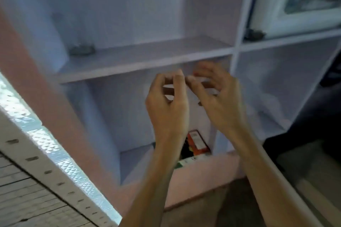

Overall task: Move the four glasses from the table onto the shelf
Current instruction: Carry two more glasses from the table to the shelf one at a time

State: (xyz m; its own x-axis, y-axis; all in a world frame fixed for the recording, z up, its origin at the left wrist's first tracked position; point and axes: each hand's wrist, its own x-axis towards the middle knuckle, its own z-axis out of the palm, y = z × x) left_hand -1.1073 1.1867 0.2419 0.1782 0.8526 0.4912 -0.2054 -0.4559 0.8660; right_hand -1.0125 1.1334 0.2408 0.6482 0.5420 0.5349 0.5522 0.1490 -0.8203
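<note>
The frame is blurred by motion. My left hand point(168, 105) and my right hand point(217, 97) are raised side by side in front of the pale shelf unit point(145, 61), just below its middle board. Each hand's fingers curl around a clear glass that shows only as faint glints: the left glass point(168, 88) and the right glass point(207, 81). Another clear glass point(77, 42) with a dark base stands at the far left of the middle board. A second dark glass base point(254, 34) sits in the upper right compartment.
A red and white box point(196, 142) lies in the lower compartment behind my wrists. A white perforated rail with shiny foil point(55, 153) runs diagonally at the left. A window frame point(295, 5) is at the top right, and a dark shape point(313, 116) is at the right edge.
</note>
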